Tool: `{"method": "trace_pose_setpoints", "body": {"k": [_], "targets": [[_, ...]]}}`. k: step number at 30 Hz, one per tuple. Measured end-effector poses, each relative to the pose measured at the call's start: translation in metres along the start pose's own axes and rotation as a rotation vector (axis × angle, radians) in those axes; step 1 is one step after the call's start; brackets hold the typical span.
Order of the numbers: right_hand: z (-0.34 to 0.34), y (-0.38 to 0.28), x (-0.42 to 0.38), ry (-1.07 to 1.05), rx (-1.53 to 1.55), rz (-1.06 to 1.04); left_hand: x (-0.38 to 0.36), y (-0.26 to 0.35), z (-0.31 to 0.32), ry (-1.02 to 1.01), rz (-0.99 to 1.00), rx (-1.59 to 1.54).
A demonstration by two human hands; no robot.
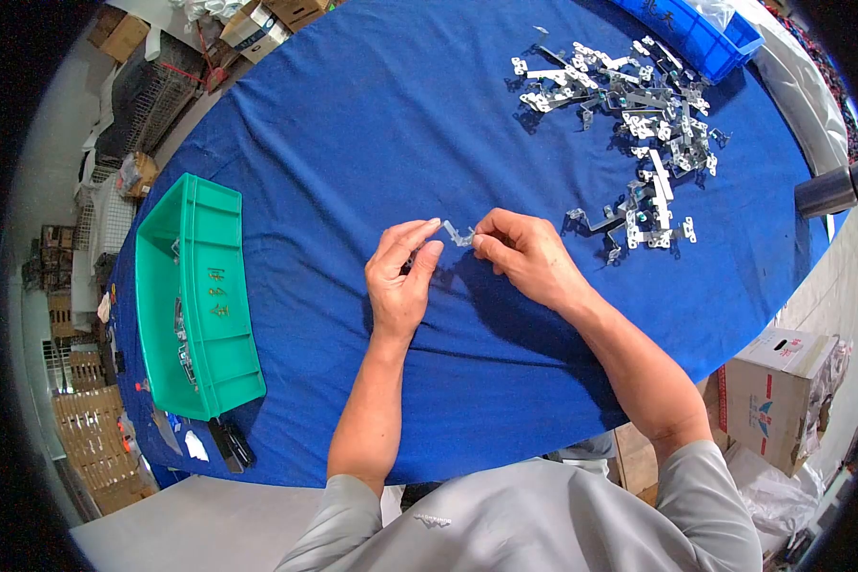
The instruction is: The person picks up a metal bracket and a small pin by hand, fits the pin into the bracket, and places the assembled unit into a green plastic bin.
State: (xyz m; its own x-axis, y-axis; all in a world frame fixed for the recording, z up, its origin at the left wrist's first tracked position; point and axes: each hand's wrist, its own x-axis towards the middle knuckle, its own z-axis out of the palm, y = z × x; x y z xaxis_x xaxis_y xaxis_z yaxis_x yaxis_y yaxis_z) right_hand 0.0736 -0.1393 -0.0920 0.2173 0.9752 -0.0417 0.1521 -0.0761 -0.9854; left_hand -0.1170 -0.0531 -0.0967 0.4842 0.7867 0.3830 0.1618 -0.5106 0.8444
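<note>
Over the middle of the blue cloth, a small metal bracket (459, 234) is between my two hands. My right hand (527, 250) pinches its right end between thumb and index finger. My left hand (404, 270) is curved at the bracket's left side, fingertips close to its end and thumb apart from the fingers; a dark bit shows behind the thumb, too small to make out. A spread pile of similar metal brackets (660, 181) lies to the upper right of my right hand.
A green bin (229, 296) with some metal parts inside stands at the left. A blue crate (705, 43) is at the top right, a metal bottle (834, 191) at the right edge. Below right stands a cardboard box (767, 391). The blue cloth (353, 114) has folds.
</note>
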Motion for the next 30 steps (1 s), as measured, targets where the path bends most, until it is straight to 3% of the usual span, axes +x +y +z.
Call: {"method": "trace_pose_setpoints", "body": {"k": [15, 21, 26, 30], "targets": [[-0.011, -0.010, 0.002, -0.118, 0.345, 0.166, 0.002, 0.006, 0.001, -0.031, 0.097, 0.043], [-0.013, -0.009, 0.002, -0.164, 0.234, 0.189, 0.002, 0.007, 0.002, -0.060, 0.050, -0.006], [-0.004, -0.007, 0.000, -0.013, 0.370, 0.153, 0.002, 0.011, 0.004, -0.072, 0.034, -0.022], [-0.002, -0.005, 0.000, 0.042, 0.376, 0.126, 0.003, 0.007, 0.002, -0.144, 0.128, 0.046]]}}
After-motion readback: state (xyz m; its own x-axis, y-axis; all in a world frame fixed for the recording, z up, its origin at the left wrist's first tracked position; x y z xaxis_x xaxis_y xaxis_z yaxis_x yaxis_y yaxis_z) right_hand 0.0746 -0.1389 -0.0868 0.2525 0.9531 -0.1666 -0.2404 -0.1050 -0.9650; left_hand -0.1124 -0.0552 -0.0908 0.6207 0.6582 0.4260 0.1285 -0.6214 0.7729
